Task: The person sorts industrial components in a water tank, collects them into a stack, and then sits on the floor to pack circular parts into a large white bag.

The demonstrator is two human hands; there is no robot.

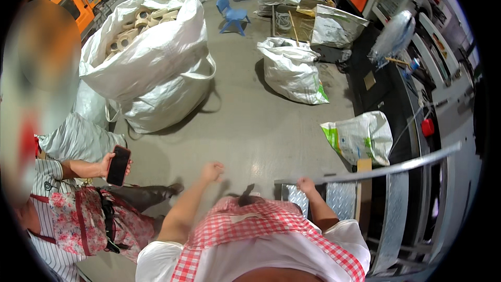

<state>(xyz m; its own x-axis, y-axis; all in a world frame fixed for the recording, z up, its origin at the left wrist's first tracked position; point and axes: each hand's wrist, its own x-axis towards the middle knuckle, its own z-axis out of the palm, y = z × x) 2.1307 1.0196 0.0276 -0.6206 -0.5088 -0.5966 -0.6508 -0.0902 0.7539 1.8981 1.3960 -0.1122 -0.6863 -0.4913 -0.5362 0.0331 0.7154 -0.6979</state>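
Rolls (124, 42) already fill the white sack (159, 65); left hand (213, 171) appears empty, right hand (306, 184) is at the metal rail (407, 163), neither grip can be told, further handling not visible.

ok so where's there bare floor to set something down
Bare floor lies between the huge filled bag and the smaller sack, running back toward the blue chair. Crowded by the right hand: metal rail, treadplates, green-white sack beyond.

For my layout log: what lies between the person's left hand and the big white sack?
Head view: grey floor between left hand and big white sack.
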